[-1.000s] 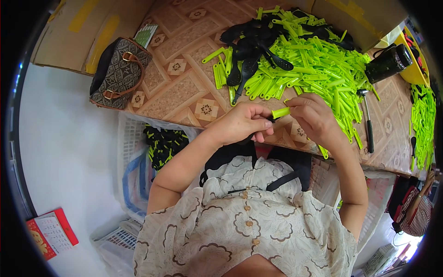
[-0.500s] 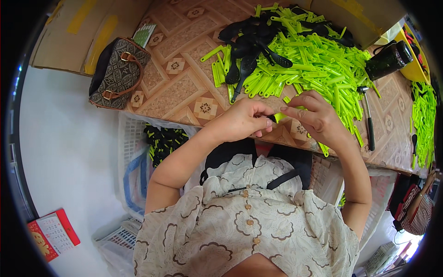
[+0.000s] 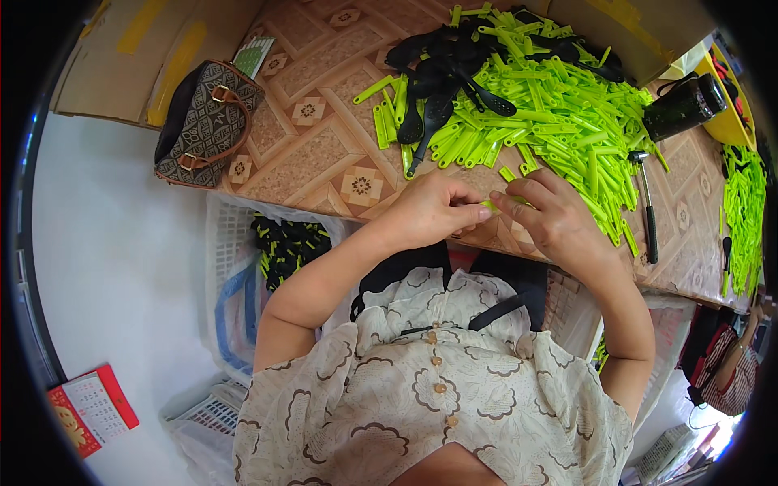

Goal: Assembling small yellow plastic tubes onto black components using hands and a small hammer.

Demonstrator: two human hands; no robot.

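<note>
Over the table's near edge, my left hand pinches a small lime-green plastic piece between thumb and fingers. My right hand meets it from the other side, thumb and index finger closed at the piece's end. Most of that piece is hidden by my fingers. Just beyond lies a big heap of flat lime-green plastic handles, each with a hole at one end. On the heap's left side rest several black spoons, one of them a slotted spoon.
A hammer and a dark bottle lie right of the heap. A patterned handbag sits at the table's left edge. Below it stands a white crate with black-and-green pieces. Cardboard stands behind; more green handles lie far right.
My fingertips have come closer together around the piece. The black part seen at my left fingertips before is now covered, and less green shows.
</note>
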